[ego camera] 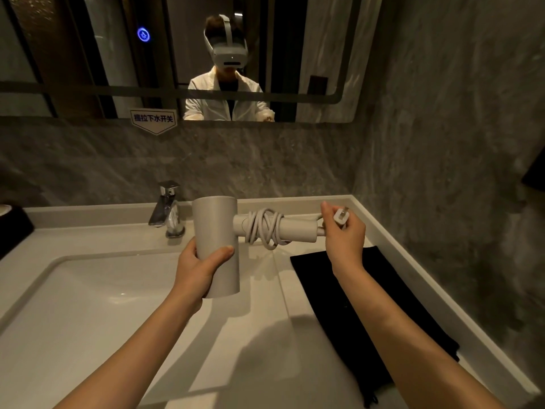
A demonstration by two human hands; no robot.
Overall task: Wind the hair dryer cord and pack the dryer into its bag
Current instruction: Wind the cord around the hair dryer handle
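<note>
A pale grey hair dryer (216,225) hangs over the counter, barrel upright and handle pointing right. My left hand (200,267) grips the barrel from below. The white cord (265,228) is looped several times around the handle. My right hand (343,234) holds the white plug (340,216) at the handle's end, with a short piece of cord running back to the handle. A flat black bag (368,308) lies on the counter to the right, under my right forearm.
A white sink basin (59,305) fills the lower left, with a chrome faucet (166,211) behind it. Grey stone walls rise at the back and right. A mirror (324,54) above shows a person in a white coat. A dark object (11,228) sits at the far left.
</note>
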